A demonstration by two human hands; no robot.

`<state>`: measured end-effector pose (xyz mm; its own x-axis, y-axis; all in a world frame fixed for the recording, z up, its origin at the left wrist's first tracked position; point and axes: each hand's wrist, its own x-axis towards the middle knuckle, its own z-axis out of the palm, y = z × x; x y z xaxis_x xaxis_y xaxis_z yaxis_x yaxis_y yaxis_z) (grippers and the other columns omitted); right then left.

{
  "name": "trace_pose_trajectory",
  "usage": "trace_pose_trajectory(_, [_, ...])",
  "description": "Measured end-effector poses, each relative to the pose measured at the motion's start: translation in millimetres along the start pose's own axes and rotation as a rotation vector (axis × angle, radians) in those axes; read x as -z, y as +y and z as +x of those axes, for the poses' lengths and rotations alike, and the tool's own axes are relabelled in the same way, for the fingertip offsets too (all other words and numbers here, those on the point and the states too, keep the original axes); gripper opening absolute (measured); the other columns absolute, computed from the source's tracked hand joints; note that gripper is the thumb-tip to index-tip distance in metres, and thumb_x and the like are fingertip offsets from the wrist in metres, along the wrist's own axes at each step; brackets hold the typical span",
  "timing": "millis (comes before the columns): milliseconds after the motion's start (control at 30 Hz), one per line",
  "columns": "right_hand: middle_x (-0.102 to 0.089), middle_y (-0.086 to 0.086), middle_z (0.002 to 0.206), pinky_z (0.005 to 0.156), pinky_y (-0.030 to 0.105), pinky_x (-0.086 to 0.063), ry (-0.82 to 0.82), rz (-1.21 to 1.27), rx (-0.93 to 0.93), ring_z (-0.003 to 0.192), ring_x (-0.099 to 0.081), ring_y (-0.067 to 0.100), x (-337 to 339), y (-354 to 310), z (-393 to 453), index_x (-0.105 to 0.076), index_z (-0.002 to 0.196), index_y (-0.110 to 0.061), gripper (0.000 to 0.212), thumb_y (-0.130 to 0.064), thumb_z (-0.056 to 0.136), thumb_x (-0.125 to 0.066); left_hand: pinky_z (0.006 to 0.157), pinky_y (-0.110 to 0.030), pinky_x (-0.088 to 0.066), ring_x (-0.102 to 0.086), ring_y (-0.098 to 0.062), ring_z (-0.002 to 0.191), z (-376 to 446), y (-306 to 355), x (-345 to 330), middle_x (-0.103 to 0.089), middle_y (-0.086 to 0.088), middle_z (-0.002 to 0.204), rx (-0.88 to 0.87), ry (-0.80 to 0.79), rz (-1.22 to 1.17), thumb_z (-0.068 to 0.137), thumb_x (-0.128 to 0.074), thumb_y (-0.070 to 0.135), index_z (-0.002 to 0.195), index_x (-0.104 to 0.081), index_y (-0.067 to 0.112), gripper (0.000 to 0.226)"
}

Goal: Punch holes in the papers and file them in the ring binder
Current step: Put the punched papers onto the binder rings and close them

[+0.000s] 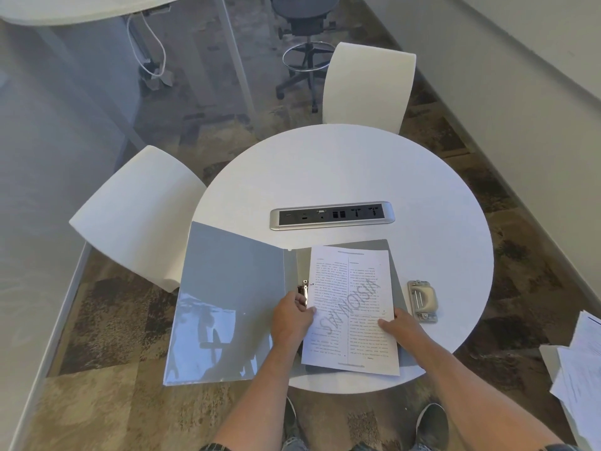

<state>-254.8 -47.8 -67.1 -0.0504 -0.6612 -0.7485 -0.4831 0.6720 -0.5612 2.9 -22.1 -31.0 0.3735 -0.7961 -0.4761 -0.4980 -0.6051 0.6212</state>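
Note:
A grey ring binder (227, 301) lies open on the round white table (357, 170), its left cover hanging past the table edge. Its metal ring mechanism (304, 289) shows at the spine. Printed papers (351, 307) with a grey watermark lie on the binder's right half. My left hand (292, 319) grips the papers' left edge beside the rings, thumb on top. My right hand (403, 325) holds the papers' right edge. A beige and metal hole punch (422, 301) sits on the table just right of the binder.
A power and data socket strip (331, 215) is set into the table's middle. Two white chairs (369, 86) (136, 216) stand at the far and left sides. More loose papers (582, 369) lie at the right edge. My shoes (432, 424) show below the table.

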Motion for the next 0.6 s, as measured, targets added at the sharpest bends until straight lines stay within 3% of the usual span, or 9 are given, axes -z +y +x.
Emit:
trace_pose_trajectory(100, [-0.068,0.009,0.117,0.080,0.034,-0.052,-0.008,-0.012,0.006,0.096,-0.065,0.024,-2.8,1.4,1.1,-0.056,0.127,-0.009,0.029,-0.016,0.100,-0.062,0.074,-0.032,-0.060,-0.068,-0.012,0.083,-9.4,-12.2,3.1,-0.070,0.009,0.088,0.007,-0.005,0.018,0.087,-0.080,0.028,0.092,-0.068,0.022,0.015])
trace_pose_trajectory(233, [-0.068,0.005,0.111,0.078,0.033,-0.052,-0.014,-0.007,0.025,0.094,-0.065,0.023,-4.3,-3.5,1.7,-0.057,0.129,-0.008,0.032,-0.017,0.099,-0.064,0.066,-0.025,-0.051,-0.069,-0.016,0.084,-9.8,-6.9,11.5,-0.072,0.006,0.091,0.017,0.003,0.003,0.088,-0.080,0.028,0.091,-0.069,0.018,0.015])
trace_pose_trajectory(400, [-0.071,-0.001,0.108,0.071,0.028,-0.054,-0.040,0.051,0.040,0.093,-0.069,0.016,-4.1,-5.4,-1.9,-0.058,0.122,-0.015,0.034,-0.019,0.092,-0.074,0.068,-0.030,-0.053,-0.070,-0.020,0.080,-6.2,-5.9,16.0,-0.073,0.003,0.083,0.050,-0.014,-0.010,0.087,-0.079,0.027,0.081,-0.071,0.015,0.016])
trace_pose_trajectory(600, [-0.069,-0.015,0.095,0.060,0.020,-0.048,-0.059,0.062,0.068,0.084,-0.065,0.003,-3.2,-7.5,-10.8,-0.059,0.105,-0.030,0.018,-0.018,0.096,-0.069,0.079,-0.041,-0.060,-0.072,-0.026,0.084,-0.7,-5.4,19.7,-0.076,-0.005,0.088,0.111,-0.105,-0.065,0.086,-0.080,0.022,0.077,-0.068,0.014,0.017])
